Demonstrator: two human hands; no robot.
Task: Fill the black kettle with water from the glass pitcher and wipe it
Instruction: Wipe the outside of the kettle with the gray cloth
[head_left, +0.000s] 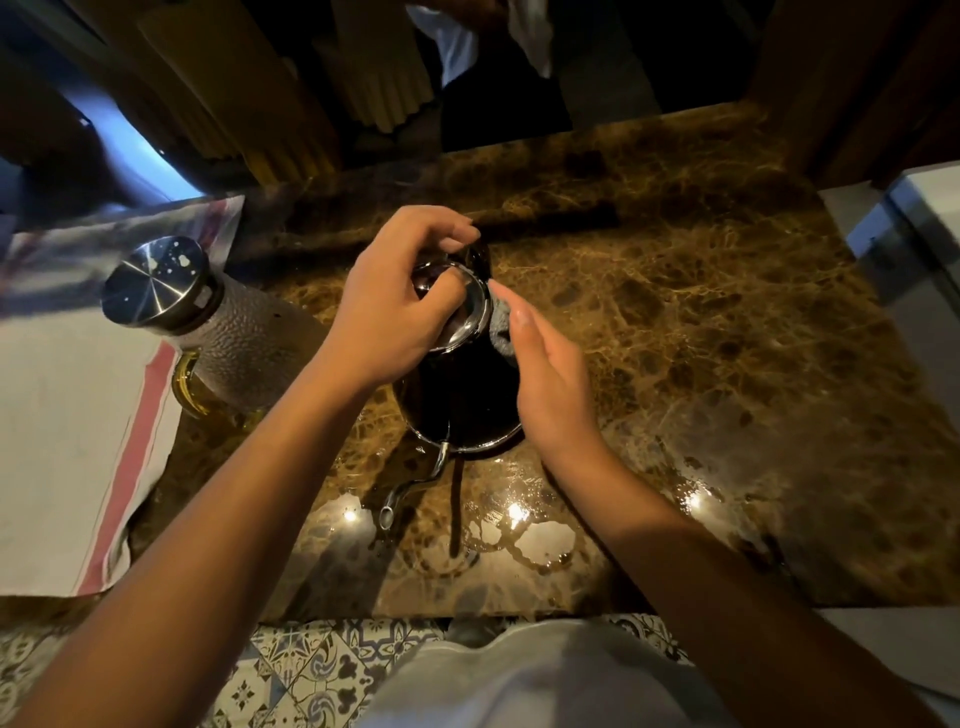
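The black kettle (460, 400) stands on the brown marble counter (701, 322), its thin curved spout (415, 483) pointing toward me. My left hand (395, 301) rests on top of the kettle, fingers curled around its shiny lid (470, 306). My right hand (545, 379) presses a grey cloth (501, 332) flat against the kettle's right side. The textured glass pitcher (234, 338) with a steel cap (153, 283) stands to the left, apart from both hands.
A white towel with a red stripe (67, 426) lies under and beside the pitcher at the left. Wet patches and water rings (519, 535) shine on the counter in front of the kettle. Patterned floor tiles (311, 670) show below the counter's near edge.
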